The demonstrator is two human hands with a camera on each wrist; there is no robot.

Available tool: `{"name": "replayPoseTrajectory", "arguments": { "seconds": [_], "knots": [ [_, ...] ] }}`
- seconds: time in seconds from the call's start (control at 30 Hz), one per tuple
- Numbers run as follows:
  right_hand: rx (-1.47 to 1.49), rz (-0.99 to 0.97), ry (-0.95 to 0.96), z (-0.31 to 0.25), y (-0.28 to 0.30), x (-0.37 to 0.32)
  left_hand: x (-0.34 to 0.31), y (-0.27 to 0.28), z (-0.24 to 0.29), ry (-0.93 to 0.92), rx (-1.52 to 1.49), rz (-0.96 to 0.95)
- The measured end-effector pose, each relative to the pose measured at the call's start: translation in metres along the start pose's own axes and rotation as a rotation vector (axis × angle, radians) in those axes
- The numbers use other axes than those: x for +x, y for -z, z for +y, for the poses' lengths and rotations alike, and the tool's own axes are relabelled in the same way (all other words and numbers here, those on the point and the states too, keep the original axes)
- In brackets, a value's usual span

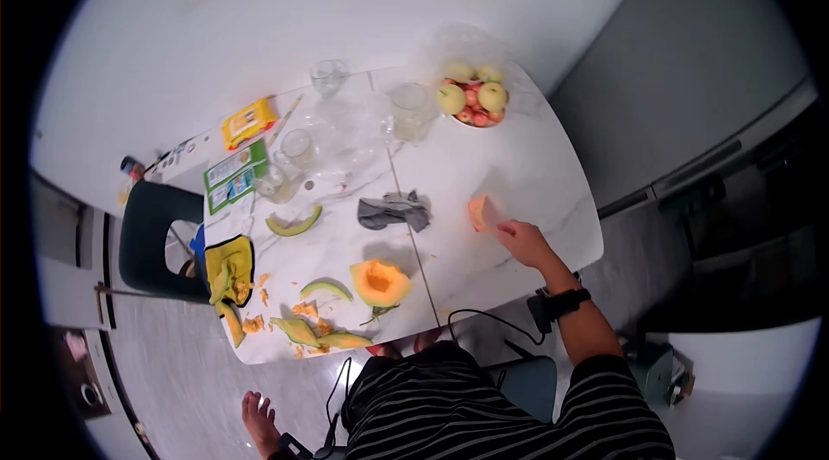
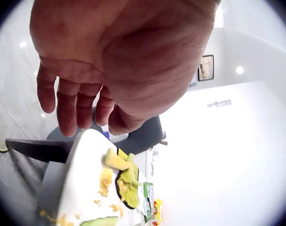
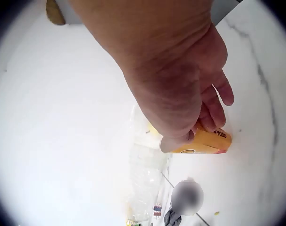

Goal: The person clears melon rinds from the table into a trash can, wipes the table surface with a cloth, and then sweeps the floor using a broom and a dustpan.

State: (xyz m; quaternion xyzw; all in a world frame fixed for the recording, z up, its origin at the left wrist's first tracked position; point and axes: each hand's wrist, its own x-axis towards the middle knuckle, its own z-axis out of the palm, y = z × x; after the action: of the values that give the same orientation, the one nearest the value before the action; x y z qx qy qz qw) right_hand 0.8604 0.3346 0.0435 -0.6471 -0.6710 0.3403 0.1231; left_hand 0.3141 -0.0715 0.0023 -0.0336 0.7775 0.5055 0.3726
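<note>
Carton (image 1: 477,215) – right hand (image 1: 523,243) pinching, left hand (image 1: 259,422) loose

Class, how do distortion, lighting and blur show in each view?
Head: fisheye curving, black corners, soft shadow beside the cut melon; left wrist: left hand darkly shaded, white wall overexposed; right wrist: a round grey patch below the orange box too blurred to identify.

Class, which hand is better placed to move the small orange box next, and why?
Probably the right hand: its fingers are on the orange box, while the left hand is away from the table.
</note>
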Motion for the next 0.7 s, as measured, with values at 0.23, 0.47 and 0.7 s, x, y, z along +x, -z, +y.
{"name": "replayPoseTrajectory", "arguments": {
  "seconds": [0.23,0.47,0.7],
  "knots": [
    [0.279,0.215,-0.295,0.066,0.014,-0.131,0.054,-0.032,0.047,-0.098,0.112,-0.207],
    [0.243,0.372,-0.615,0.145,0.012,-0.223,-0.003,-0.104,0.111,-0.117,0.267,-0.285],
    [0.070,0.572,-0.646,0.243,0.038,-0.220,-0.017,-0.123,0.125,-0.160,0.329,-0.281]
  ]
}}
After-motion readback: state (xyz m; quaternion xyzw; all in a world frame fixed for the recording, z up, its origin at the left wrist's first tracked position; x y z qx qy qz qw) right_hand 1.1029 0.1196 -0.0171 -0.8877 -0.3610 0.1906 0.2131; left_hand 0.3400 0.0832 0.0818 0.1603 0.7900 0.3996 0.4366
